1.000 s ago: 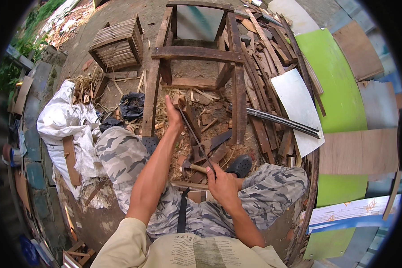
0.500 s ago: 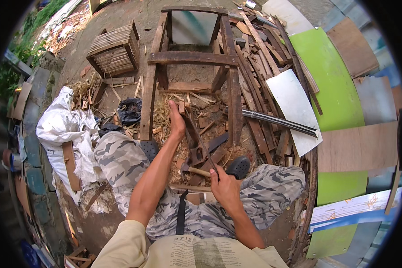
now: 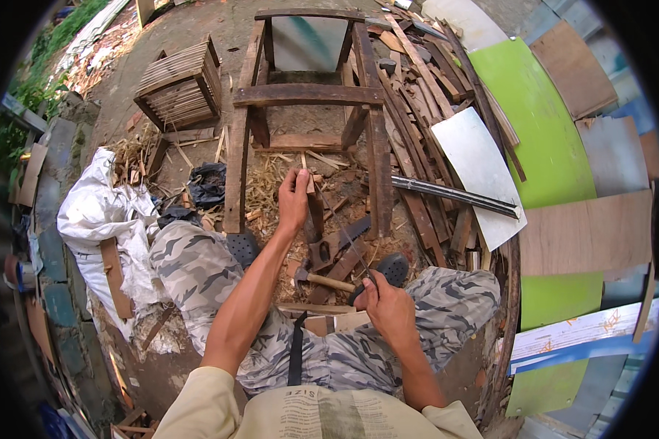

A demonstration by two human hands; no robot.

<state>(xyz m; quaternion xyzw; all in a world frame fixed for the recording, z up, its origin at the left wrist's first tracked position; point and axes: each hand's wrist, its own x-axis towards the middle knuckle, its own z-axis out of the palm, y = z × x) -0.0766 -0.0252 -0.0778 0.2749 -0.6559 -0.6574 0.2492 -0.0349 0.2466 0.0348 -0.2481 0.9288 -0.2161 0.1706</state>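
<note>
As I watch, the left hand (image 3: 293,199) pinches a pale wood strip (image 3: 310,185), the right hand (image 3: 389,306) curled around a thin dark tool (image 3: 351,244)

ahead: wooden frame (image 3: 307,95), passable between legs; right: plank pile (image 3: 417,146); below hands (image 3: 293,199): saw (image 3: 357,228), hammer (image 3: 329,282)

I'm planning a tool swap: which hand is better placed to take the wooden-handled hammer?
Probably the right hand: it is nearer the hammer, though it must first set down the thin dark tool. The left hand is farther forward, holding a wood strip.
</note>
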